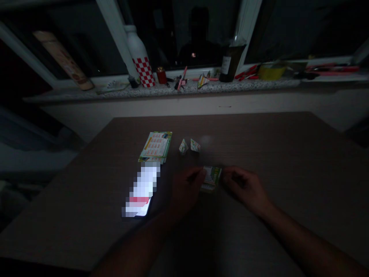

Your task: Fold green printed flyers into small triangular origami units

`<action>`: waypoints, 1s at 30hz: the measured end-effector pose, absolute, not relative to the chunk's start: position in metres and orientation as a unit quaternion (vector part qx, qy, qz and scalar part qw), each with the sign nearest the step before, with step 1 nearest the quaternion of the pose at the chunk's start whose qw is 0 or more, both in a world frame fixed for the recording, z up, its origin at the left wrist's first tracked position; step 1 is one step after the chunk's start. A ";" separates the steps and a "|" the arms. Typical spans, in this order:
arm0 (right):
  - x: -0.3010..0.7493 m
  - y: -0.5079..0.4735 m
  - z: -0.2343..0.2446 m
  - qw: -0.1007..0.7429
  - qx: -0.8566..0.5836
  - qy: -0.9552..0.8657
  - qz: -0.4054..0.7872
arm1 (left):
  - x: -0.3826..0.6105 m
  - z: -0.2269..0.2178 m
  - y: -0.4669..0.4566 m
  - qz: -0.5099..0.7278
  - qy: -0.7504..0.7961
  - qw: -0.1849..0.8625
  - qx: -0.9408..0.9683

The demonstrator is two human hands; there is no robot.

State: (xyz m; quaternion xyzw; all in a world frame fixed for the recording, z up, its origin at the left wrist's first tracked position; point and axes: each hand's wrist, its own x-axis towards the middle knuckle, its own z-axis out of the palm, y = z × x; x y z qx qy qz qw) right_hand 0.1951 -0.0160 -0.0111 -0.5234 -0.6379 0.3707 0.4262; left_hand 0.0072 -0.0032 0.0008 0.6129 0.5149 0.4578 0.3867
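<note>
Forearms: your left (138, 242) and right (302, 234) reach in from the lower edge, nearest the camera.
Printed paper: the small green-and-white piece (212, 176) is between your hands, in front of you on or just above the table (273, 146).
Left hand: your thumb lies over the paper's left part, and your left hand (187, 188) appears to pinch it.
Right hand: your right hand (245, 184) is curled at the paper's right edge; you cannot tell here whether its fingertips grip.
Step in hand: you seem to be positioning or shaping this piece.
Next move: likely calls for a steady left pinch and light right fingertips on the edge; dim light makes alignment harder to judge.
Beyond: two small folded papers (183, 147) stand near each other.
Your left: a lit phone (141, 192) lies just below printed sheets (155, 146).
</note>
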 end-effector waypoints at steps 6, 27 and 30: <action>0.184 -0.019 -0.016 0.449 -0.495 -0.626 0.402 | 0.016 -0.008 -0.007 0.455 0.512 0.467 0.559; 0.192 -0.018 -0.002 0.438 -0.421 -0.791 0.068 | 0.003 -0.007 -0.005 0.317 0.312 0.132 0.886; 0.196 -0.016 -0.001 0.431 -0.432 -0.789 0.069 | 0.002 -0.008 -0.005 0.319 0.324 0.125 0.882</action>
